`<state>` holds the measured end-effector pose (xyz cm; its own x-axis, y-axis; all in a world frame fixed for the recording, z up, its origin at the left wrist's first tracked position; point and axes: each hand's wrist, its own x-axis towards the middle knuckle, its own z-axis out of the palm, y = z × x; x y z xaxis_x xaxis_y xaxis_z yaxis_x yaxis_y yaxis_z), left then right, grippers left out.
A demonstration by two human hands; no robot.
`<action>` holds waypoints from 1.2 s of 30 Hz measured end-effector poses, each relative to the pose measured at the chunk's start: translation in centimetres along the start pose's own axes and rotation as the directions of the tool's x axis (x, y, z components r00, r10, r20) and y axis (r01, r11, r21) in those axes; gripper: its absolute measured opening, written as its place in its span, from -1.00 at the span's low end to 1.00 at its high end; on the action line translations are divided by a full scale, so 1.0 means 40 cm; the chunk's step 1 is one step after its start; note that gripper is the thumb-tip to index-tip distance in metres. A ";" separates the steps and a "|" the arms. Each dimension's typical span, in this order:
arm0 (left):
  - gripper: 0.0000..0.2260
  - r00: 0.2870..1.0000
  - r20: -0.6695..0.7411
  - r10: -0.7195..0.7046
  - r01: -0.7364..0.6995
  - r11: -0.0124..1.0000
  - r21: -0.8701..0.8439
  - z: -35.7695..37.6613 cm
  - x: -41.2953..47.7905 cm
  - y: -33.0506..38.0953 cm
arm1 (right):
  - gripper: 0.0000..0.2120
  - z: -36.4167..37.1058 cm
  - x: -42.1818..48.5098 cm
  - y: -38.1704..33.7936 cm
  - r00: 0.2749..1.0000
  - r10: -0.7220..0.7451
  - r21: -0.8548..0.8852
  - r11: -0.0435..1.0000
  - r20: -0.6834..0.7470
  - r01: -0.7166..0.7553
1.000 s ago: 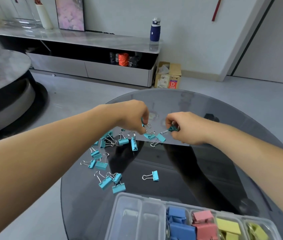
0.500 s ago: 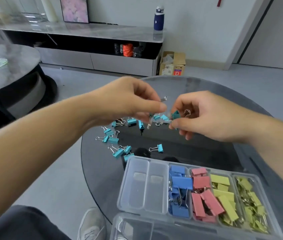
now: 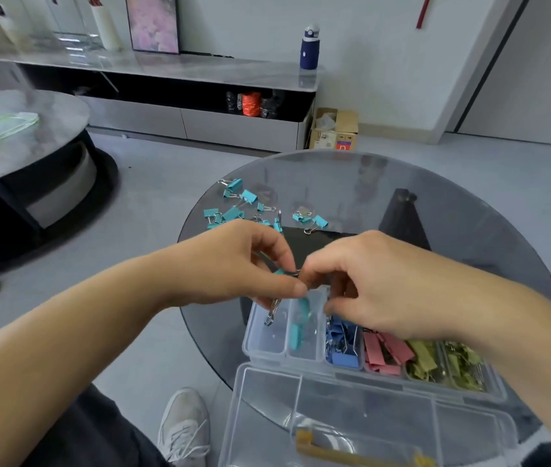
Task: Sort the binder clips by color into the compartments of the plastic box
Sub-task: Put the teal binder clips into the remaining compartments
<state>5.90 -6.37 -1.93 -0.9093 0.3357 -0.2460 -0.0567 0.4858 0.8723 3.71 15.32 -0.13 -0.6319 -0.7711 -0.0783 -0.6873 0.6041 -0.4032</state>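
A teal binder clip point(image 3: 279, 272) sits at the centre of the frame, pinched between the thumb and fingers of the left hand point(image 3: 233, 267), with its wire handles point(image 3: 272, 313) hanging below over the box. The right hand point(image 3: 385, 291) has curled fingers, and its fingertips meet the left's at that clip. I cannot tell whether it grips the clip or anything of its own.

Just below, the plastic box point(image 3: 250, 348) lies at lower centre. Two blurred teal clips point(image 3: 296, 335) are in its second compartment point(image 3: 311, 345) from the left. The leftmost compartment point(image 3: 265, 338) holds none, though the hanging handles sit over it.

The step in hand looks like dropping teal into that second slot. To do it well, the clip should be centred over the slot before release, because the dangling handles could catch the divider or tip it into the neighbouring slot. A low release would also stop the springy steel from bouncing out.

Rightward come blue clips point(image 3: 343, 355), pink clips point(image 3: 385, 352) and yellow-green clips point(image 3: 436, 362). All are folded painted metal wedges with thin bright wire loops. The box is clear, thin-walled and glossy, and its hinged lid point(image 3: 351, 409) lies open toward the bottom edge.

Loose teal clips point(image 3: 237, 210) lie scattered at upper centre on the round table point(image 3: 453, 230), whose top is dark, smooth, reflective glass. Much of the teal sorting looks left to do.
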 end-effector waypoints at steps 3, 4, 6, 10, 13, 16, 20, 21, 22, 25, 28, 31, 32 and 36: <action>-0.73 1.000 -0.029 0.006 -0.004 0.998 0.067 0.010 0.002 0.008 | -0.82 -0.011 -0.002 0.024 0.999 0.021 0.178 0.984 -0.044 -0.012; -0.73 0.999 -0.045 0.027 -0.021 0.994 0.109 0.017 0.003 0.011 | -0.86 -0.017 -0.002 0.040 0.995 0.042 0.231 0.973 -0.092 -0.019; -0.73 0.992 -0.082 0.098 -0.072 0.957 0.281 0.039 0.000 0.018 | -0.90 -0.029 0.001 0.078 0.972 0.098 0.300 0.953 -0.214 -0.030; -0.66 0.976 -0.022 0.216 -0.140 0.705 0.695 0.099 0.010 0.014 | -0.89 -0.032 0.012 0.138 0.923 0.216 0.394 0.916 -0.320 -0.078; -0.58 0.979 -0.007 0.203 -0.132 0.663 0.737 0.109 0.016 0.011 | -0.90 -0.018 0.031 0.164 0.924 0.247 0.370 0.920 -0.293 -0.129; -0.60 0.976 -0.043 0.214 -0.133 0.737 0.662 0.079 0.008 0.021 | -0.87 -0.018 0.066 0.193 0.921 0.265 0.299 0.938 -0.286 -0.176; -0.68 0.930 -0.270 0.251 -0.007 0.743 0.669 0.012 0.089 0.002 | -0.56 -0.022 0.155 0.226 0.959 0.283 0.025 0.959 -0.015 -0.282; -0.51 0.933 -0.298 0.202 0.070 0.710 0.701 -0.010 0.123 -0.010 | -0.33 -0.015 0.180 0.229 0.950 0.298 -0.050 0.954 0.088 -0.295; -0.35 0.944 -0.303 0.131 0.143 0.667 0.732 -0.031 0.154 -0.021 | -0.13 -0.006 0.203 0.228 0.935 0.314 -0.091 0.949 0.163 -0.303; -0.18 0.958 -0.286 0.003 0.238 0.542 0.806 -0.067 0.232 -0.059 | 0.16 0.030 0.257 0.231 0.909 0.318 -0.153 0.946 0.271 -0.285; -0.36 0.972 -0.235 -0.017 0.200 0.588 0.784 -0.072 0.281 -0.090 | 0.14 0.058 0.282 0.234 0.918 0.295 -0.227 0.944 0.263 -0.238; -0.60 0.973 -0.227 0.045 0.148 0.631 0.762 -0.068 0.299 -0.098 | -0.11 0.055 0.295 0.236 0.955 0.241 -0.277 0.942 0.174 -0.188; -0.64 0.972 -0.227 0.060 0.135 0.649 0.749 -0.066 0.304 -0.100 | -0.22 0.050 0.297 0.241 0.964 0.226 -0.248 0.950 0.139 -0.187; -0.66 0.965 -0.231 0.122 0.078 0.710 0.700 -0.050 0.318 -0.108 | -0.60 0.047 0.278 0.263 0.970 0.237 -0.103 0.968 0.050 -0.231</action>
<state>-6.23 -5.81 -7.99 -0.9799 0.1968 -0.0332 0.1777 0.9358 0.3044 -9.88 12.72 -6.97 -0.7579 -0.6152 -0.2170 -0.5562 0.7832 -0.2779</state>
